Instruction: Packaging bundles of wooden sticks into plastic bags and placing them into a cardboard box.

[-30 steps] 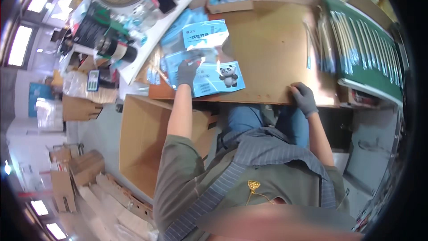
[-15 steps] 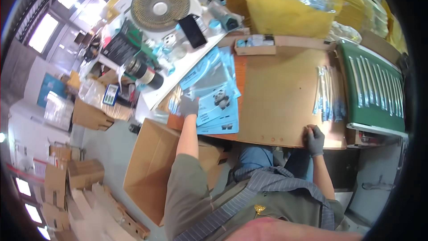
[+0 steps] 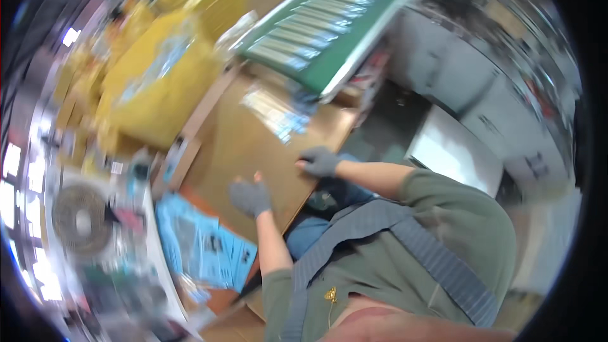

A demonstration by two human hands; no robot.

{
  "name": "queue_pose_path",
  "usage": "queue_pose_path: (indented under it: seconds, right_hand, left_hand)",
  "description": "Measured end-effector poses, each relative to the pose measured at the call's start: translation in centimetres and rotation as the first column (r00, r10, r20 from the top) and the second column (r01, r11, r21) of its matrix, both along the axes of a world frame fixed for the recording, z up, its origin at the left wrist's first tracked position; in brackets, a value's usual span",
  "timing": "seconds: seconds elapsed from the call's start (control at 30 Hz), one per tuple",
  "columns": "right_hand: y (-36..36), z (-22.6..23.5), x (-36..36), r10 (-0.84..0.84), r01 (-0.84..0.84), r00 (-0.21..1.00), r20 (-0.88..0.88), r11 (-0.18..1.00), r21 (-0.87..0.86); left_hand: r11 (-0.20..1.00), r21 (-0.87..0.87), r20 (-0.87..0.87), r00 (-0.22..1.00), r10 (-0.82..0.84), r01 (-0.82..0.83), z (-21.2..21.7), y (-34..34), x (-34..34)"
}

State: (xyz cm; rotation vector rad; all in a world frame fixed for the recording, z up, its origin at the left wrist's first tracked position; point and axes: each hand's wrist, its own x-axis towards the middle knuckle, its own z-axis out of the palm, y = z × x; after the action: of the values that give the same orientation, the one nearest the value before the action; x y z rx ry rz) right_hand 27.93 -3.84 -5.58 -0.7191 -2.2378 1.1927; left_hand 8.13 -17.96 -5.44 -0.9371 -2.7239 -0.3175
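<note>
Brown and smooth, the flat cardboard worktop [image 3: 247, 145] carries both hands, each in a grey knitted glove. The left hand [image 3: 250, 196] rests palm-down on the bare board, fingers loosely curled and holding nothing. The right hand [image 3: 320, 161] lies at the board's near edge, fingers bent — whether it grips anything cannot be told through the blur. Glossy blue printed packets [image 3: 202, 247] lie fanned just beside the left hand, apart from it. Clear slim sachets [image 3: 278, 111] lie farther up, near a green tray [image 3: 329, 31].

Bright, evenly lit — heavy motion blur, fisheye edges bent — dark rim
</note>
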Motion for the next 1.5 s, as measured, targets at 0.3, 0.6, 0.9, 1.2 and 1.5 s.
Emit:
queue_pose_path:
  seconds: [0.3,0.6,0.9,1.2,1.5]
  right_hand:
    - [-0.9,-0.8,-0.9,0.056,-0.057,0.998,0.036,0.998,0.027]
    - [-0.7,0.3,-0.8,0.082,-0.078,0.989,0.123,0.996,-0.038]
    - [-1.0,0.5,-1.2,0.198,-0.173,0.974,0.108,0.962,-0.210]
    - [-1.3,-1.2,-1.2,0.246,-0.188,0.969,-0.006,0.726,-0.662]
    - [-2.4,1.9,0.1,0.344,-0.238,0.937,0.056,0.749,-0.618]
  left_hand:
    - [1.000,0.023,-0.086,0.996,-0.013,0.015,-2.7,-2.7,-1.2]
    - [0.998,0.059,-0.095,0.995,-0.020,0.026,-2.5,-2.0,-1.4]
    - [0.996,0.091,-0.107,0.994,-0.013,0.023,-2.3,-2.2,-1.3]
    - [0.996,0.052,-0.114,0.991,-0.072,0.078,-1.4,-2.0,-1.0]
    - [0.953,0.237,-0.363,0.927,-0.094,0.189,-3.7,-2.4,-2.1]
